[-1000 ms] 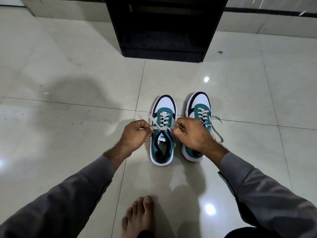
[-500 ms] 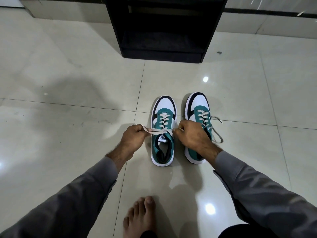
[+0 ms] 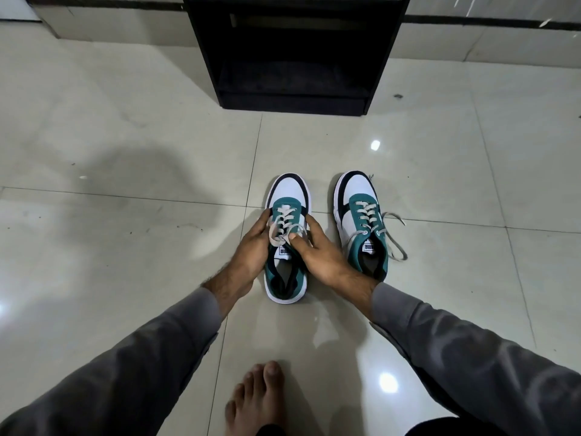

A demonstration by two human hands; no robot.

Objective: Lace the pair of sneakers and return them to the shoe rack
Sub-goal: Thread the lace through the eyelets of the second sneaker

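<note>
Two white, teal and black sneakers stand side by side on the tiled floor, toes pointing away from me. On the left sneaker (image 3: 289,196) my left hand (image 3: 251,250) and my right hand (image 3: 317,250) meet over the tongue, both pinching its pale lace (image 3: 283,225), which loops across the upper eyelets. The right sneaker (image 3: 361,221) stands untouched, its loose lace ends (image 3: 394,237) trailing onto the floor at its right. The black shoe rack (image 3: 292,55) stands open straight ahead, its lower shelf dark.
My bare foot (image 3: 257,398) rests on the floor near the bottom edge. Glossy tiles (image 3: 125,146) stretch to both sides. A wall base with a dark stripe (image 3: 503,23) runs behind the rack.
My hands were apart, pulling the left sneaker's lace ends taut sideways. Now both have come together over its tongue. My right hand has moved off the right sneaker, which shows in full.
</note>
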